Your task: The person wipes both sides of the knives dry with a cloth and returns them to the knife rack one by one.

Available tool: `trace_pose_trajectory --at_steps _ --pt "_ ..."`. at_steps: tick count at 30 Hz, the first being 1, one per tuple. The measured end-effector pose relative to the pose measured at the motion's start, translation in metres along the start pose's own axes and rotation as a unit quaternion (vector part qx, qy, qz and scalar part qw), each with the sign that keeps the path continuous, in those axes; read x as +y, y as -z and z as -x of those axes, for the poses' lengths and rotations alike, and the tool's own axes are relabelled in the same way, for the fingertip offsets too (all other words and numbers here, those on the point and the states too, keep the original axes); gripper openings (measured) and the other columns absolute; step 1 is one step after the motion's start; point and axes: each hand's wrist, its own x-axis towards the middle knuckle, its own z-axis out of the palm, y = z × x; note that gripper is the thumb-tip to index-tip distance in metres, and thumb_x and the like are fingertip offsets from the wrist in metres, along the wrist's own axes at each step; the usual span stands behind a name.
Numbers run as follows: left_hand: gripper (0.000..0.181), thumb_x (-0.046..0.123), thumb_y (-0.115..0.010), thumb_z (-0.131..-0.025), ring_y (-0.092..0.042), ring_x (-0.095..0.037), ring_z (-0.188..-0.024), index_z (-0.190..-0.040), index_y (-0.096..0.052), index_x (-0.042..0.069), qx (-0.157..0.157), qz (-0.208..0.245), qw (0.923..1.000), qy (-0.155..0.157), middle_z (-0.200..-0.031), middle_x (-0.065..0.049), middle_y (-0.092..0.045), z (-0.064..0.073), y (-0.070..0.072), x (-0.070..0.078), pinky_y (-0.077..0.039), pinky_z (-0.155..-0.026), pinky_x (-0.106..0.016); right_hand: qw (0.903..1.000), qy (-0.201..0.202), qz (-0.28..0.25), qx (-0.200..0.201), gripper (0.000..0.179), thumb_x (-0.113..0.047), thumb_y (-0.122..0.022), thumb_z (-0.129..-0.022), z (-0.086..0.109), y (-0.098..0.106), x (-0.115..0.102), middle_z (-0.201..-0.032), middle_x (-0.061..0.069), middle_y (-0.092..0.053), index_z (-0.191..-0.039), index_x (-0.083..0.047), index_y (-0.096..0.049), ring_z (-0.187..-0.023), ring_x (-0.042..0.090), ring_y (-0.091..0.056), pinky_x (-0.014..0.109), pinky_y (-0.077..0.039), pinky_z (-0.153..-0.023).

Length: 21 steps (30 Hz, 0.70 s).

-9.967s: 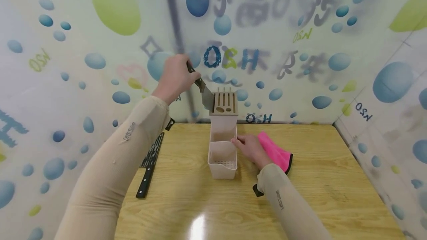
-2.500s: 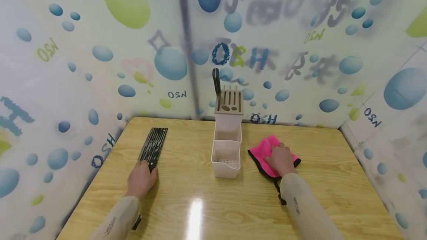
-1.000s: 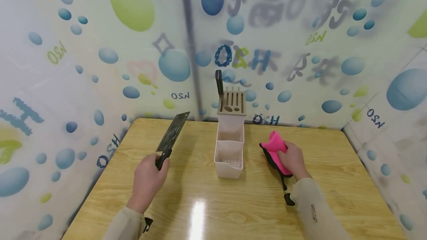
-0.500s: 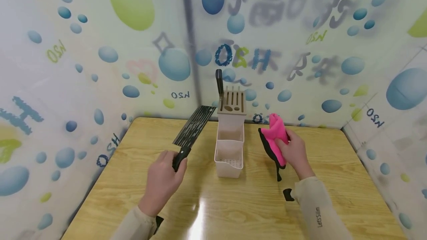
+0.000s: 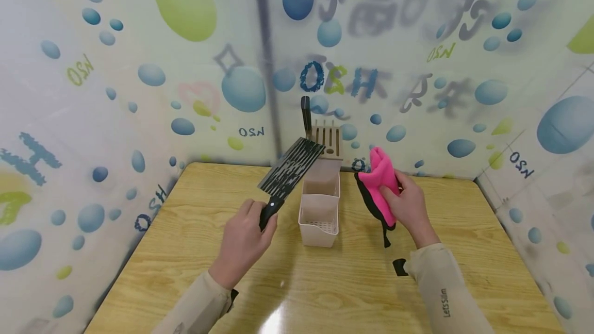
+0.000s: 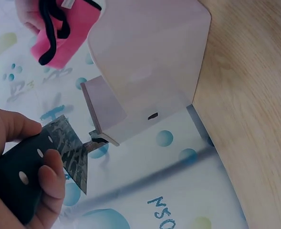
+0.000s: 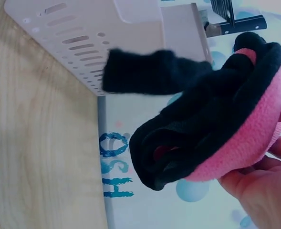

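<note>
My left hand (image 5: 246,238) grips the black riveted handle of a cleaver (image 5: 292,166), whose dark patterned blade tilts up and to the right. From the head view the blade overlaps the upper left of a pale knife holder (image 5: 320,220); in the left wrist view the blade (image 6: 71,148) is beside the slotted top. A second knife (image 5: 306,113) stands in the holder's left slot, its black handle up. To the right, my right hand (image 5: 408,202) holds a bunched pink cloth (image 5: 381,184) with black edging above the table. In the right wrist view the cloth (image 7: 245,138) is folded between thumb and fingers.
The wooden table (image 5: 362,293) ends at a wall (image 5: 394,55) printed with blue and green dots. Two open bins form the holder's front, below its brown slotted lid (image 5: 333,140). A black loop (image 5: 386,235) dangles from the cloth.
Since ten seconds ago, the other knife has gone into the holder. The left hand has lifted the cleaver off the table and carried it right to the holder; the right hand has raised the cloth.
</note>
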Motion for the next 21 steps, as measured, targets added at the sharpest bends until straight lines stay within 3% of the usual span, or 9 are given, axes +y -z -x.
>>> trace_pose_trajectory --at_steps 11,21 --pt "0.023 0.009 -0.081 -0.085 -0.044 -0.013 -0.055 -0.096 -0.066 -0.004 -0.002 0.004 0.9985 -0.054 -0.081 -0.009 -0.055 -0.019 -0.018 0.002 -0.042 -0.047 -0.026 0.9990 0.045 -0.003 0.008 0.045 -0.009 -0.066 -0.097 -0.002 0.001 -0.017 -0.119 0.024 -0.067 -0.140 0.002 -0.059 -0.098 0.036 -0.064 0.040 -0.055 -0.078" --pt "0.022 0.009 -0.081 -0.087 -0.050 -0.015 -0.060 -0.097 -0.065 -0.002 -0.025 0.008 0.9987 -0.044 -0.085 -0.010 -0.054 -0.030 -0.026 0.010 -0.049 -0.050 -0.030 0.9865 0.155 0.033 0.040 0.047 0.002 -0.067 -0.090 -0.013 0.004 -0.031 -0.122 0.026 -0.060 -0.136 0.008 -0.058 -0.104 0.039 -0.058 0.057 -0.054 -0.081"
